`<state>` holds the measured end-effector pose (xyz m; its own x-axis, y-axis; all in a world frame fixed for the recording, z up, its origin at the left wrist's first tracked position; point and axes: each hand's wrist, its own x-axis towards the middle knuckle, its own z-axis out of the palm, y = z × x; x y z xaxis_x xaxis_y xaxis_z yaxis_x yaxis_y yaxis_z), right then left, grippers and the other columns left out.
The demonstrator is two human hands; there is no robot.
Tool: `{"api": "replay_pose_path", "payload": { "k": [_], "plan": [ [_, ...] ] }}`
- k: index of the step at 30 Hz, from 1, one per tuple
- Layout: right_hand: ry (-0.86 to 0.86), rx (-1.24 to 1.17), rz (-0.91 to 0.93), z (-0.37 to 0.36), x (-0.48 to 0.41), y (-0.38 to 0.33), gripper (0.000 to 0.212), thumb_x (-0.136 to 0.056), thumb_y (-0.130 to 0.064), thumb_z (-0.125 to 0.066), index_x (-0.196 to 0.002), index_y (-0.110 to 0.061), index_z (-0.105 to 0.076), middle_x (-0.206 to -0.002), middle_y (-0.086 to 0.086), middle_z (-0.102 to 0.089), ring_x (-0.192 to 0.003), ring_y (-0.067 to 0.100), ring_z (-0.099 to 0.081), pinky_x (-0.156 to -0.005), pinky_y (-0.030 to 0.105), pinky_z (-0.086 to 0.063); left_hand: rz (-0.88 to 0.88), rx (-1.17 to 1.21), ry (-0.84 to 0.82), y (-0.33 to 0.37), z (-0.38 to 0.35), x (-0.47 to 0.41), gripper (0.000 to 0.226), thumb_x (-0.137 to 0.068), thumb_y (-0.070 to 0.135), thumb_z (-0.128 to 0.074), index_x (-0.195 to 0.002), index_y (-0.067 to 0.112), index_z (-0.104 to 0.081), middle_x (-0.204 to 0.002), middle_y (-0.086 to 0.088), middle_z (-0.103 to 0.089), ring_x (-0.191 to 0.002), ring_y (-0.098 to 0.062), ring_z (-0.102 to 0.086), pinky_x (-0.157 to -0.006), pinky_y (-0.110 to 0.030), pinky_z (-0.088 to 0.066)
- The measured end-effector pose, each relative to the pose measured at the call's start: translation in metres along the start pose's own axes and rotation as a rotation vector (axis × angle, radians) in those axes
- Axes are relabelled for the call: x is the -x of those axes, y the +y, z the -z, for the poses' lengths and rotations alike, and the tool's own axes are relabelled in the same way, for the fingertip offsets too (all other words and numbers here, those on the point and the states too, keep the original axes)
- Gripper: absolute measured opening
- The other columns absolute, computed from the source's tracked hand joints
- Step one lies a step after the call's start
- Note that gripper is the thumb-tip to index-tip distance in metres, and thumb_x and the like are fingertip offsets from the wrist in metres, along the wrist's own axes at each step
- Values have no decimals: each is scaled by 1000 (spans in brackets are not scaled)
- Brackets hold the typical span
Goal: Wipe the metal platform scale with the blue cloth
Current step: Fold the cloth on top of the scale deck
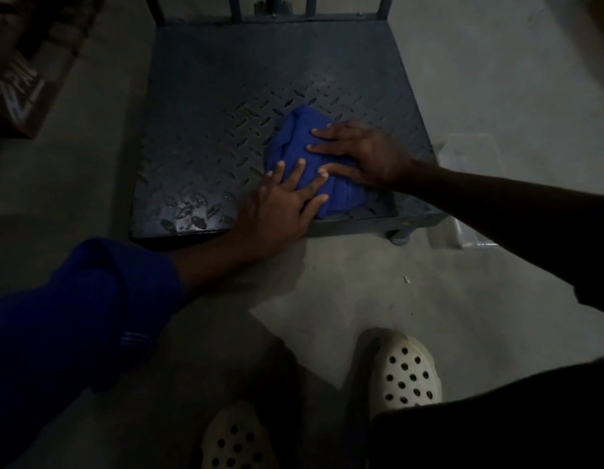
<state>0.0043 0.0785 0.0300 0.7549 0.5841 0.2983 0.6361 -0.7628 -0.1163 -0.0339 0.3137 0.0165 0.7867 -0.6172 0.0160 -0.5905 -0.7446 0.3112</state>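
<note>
Blue cloth (293,140) under both hands on the metal platform scale (226,79)
It lies bunched towards the platform's near right corner. The left hand (280,204) and right hand (358,154) press it flat, fingers straight and spread, unclenched.

Scale (226,96): on the floor (496,79), ahead of the person, in the middle of the view.
Posts (310,5): upright along the scale's far edge.
Cloth (293,140): on the scale's plate, in its near right part.
Left hand (280,201): flat on the cloth's near left part, wrist over the plate's near edge.
Right hand (358,154): flat on the cloth's right part, just behind the left hand.
Box (19,86): on the floor, left of the scale, apart from it.
Tub (469,154): on the floor, just beside the scale's right edge.
Shoes (405,374): two, on the floor before the scale's near edge, the right one further ahead.
</note>
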Motion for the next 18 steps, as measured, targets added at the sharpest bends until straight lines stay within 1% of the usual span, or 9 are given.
{"api": "replay_pose_path", "payload": {
  "k": [2, 5, 8, 10, 12, 14, 15, 16, 18],
  "plan": [
    [45, 7, -7, -4, 1, -1, 48, -105, -47, -60, -137, -13, -69, -145, 14, -63, -128, 34, -63, -113, 42, -46, 33, 15, 2, 2, 2, -1, 59, -104, 49, -32, -154, 24, -54, -160, -24, -45, -146, -58, -39, -120, -61, -34],
    [138, 18, -1, -13, 3, -2, 44, -105, -42, -62, -133, -11, -71, -139, 17, -66, -120, 37, -67, -108, 45, -51, 50, 26, -15, 3, 8, -3, 54, -104, 34, -42, -157, 22, -50, -164, -18, -43, -151, -49, -37, -120, -56, -35],
    [190, 22, 25, -18, 4, 0, 38, -107, -35, -60, -131, -8, -73, -136, 19, -68, -116, 39, -69, -104, 48, -53, 44, 33, -25, 5, 14, -3, 59, -101, 29, -38, -156, 13, -50, -166, -16, -40, -154, -44, -34, -120, -56, -37],
    [188, 5, 57, -16, 7, 4, 36, -108, -30, -57, -131, -6, -72, -137, 21, -67, -117, 41, -68, -105, 48, -52, 28, 35, -51, 5, 15, -3, 54, -104, 20, -43, -156, 8, -48, -166, -18, -37, -155, -44, -31, -121, -56, -36],
    [161, -1, 109, -9, 10, 10, 40, -110, -30, -52, -131, -3, -71, -139, 24, -64, -119, 44, -66, -108, 48, -49, -10, 30, -34, 2, 11, -3, 52, -102, 12, -46, -152, 1, -51, -162, -25, -42, -151, -50, -36, -117, -61, -41],
    [127, 10, 145, -4, 12, 15, 39, -108, -28, -55, -135, -3, -68, -143, 25, -61, -122, 46, -63, -109, 52, -49, -38, 30, -41, -1, 5, -3, 51, -98, 15, -44, -142, -5, -60, -150, -31, -53, -138, -58, -49, -105, -68, -50],
    [119, 18, 154, -2, 14, 17, 39, -107, -27, -58, -136, -4, -68, -143, 24, -61, -123, 46, -62, -109, 52, -49, -51, 35, -47, -1, 3, -4, 51, -98, 18, -43, -137, -7, -63, -144, -33, -58, -131, -61, -54, -98, -71, -53],
    [111, 31, 159, -1, 16, 19, 39, -106, -28, -60, -136, -4, -68, -143, 23, -61, -122, 46, -62, -109, 52, -49, -62, 40, -41, 1, 2, -3, 51, -100, 22, -43, -135, -7, -65, -142, -34, -59, -129, -62, -55, -98, -72, -52],
    [95, 40, 164, 2, 19, 23, 41, -106, -31, -60, -136, -4, -68, -143, 23, -62, -123, 45, -62, -111, 48, -46, -47, 56, -50, 9, 5, -2, 56, -104, 35, -47, -142, -4, -61, -149, -33, -53, -139, -60, -46, -110, -68, -44]
  ]
}}
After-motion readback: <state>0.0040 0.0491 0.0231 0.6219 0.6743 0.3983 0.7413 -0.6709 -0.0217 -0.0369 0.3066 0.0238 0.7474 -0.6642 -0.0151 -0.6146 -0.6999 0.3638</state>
